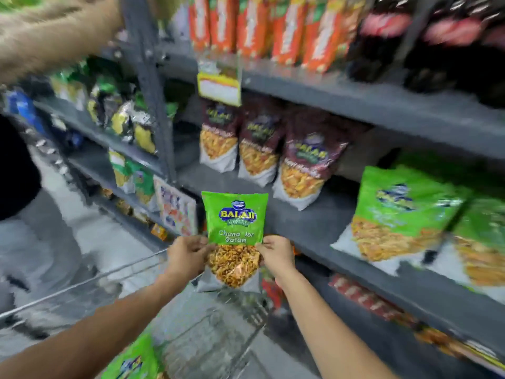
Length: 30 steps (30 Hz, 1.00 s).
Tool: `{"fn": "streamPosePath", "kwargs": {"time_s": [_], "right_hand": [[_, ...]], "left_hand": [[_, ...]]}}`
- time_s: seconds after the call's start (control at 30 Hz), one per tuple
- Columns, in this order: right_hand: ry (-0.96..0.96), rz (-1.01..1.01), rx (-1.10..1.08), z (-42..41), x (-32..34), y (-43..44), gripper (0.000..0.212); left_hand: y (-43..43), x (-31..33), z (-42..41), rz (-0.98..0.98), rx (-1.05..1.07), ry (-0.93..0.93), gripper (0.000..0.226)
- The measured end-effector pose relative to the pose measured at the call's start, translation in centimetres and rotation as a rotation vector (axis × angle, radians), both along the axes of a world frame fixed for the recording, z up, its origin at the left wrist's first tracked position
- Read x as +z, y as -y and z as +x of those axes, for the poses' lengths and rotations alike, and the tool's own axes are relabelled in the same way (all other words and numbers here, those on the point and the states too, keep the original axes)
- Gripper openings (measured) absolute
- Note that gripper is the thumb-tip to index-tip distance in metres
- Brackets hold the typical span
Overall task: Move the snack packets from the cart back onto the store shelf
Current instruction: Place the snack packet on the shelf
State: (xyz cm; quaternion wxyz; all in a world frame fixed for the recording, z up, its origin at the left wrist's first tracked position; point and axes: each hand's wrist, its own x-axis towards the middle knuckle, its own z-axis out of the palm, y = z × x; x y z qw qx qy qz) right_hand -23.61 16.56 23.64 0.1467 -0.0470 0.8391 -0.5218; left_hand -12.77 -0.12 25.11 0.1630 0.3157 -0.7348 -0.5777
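I hold a green snack packet [234,236] upright in front of me, above the wire cart [114,277]. My left hand [187,257] pinches its left edge and my right hand [276,254] pinches its right edge. Another green packet [135,359] lies in the cart at the bottom left. The grey store shelf [328,225] stands just behind the held packet. Matching green packets [396,212] stand on that shelf to the right.
Maroon snack packets [259,143] stand at the back of the same shelf. Orange packets [273,26] fill the shelf above, and a yellow price tag [220,87] hangs from its edge. Another person's sleeve [52,31] reaches across the top left. A grey upright post [153,105] divides the shelving.
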Motion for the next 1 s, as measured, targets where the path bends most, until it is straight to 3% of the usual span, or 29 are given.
{"fn": "streamPosePath", "kwargs": {"time_s": [0.1,0.23,0.33,0.53,0.77,0.93,1.0], "right_hand": [[-0.078,-0.081,-0.137,-1.9,3.7,-6.3,0.012],[-0.24,-0.038,-0.362,-4.0,6.9,-15.0,0.014],[-0.256,-0.069,-0.541,-5.3,7.7,-21.4,0.024],[-0.28,-0.062,-0.742,-7.4,8.7,-31.4,0.025],[-0.272,-0.015,-0.802,-8.7,8.6,-36.1,0.026],[-0.207,0.023,-0.775,-9.3,6.3,-37.0,0.013],[-0.199,0.051,-0.77,-9.5,5.3,-37.3,0.023]], "left_hand": [[-4.9,2.9,-4.4,0.0,-0.118,-0.088,0.02],[-12.7,5.1,-9.9,-0.066,-0.273,-0.171,0.019],[-19.1,6.1,-13.4,-0.143,-0.361,-0.203,0.019],[-30.0,6.6,-18.6,-0.096,-0.497,-0.236,0.011],[-35.6,4.9,-21.3,-0.104,-0.55,-0.233,0.021],[-37.3,3.1,-21.2,-0.112,-0.589,-0.169,0.017],[-37.6,2.7,-21.1,-0.149,-0.592,-0.152,0.017]]}}
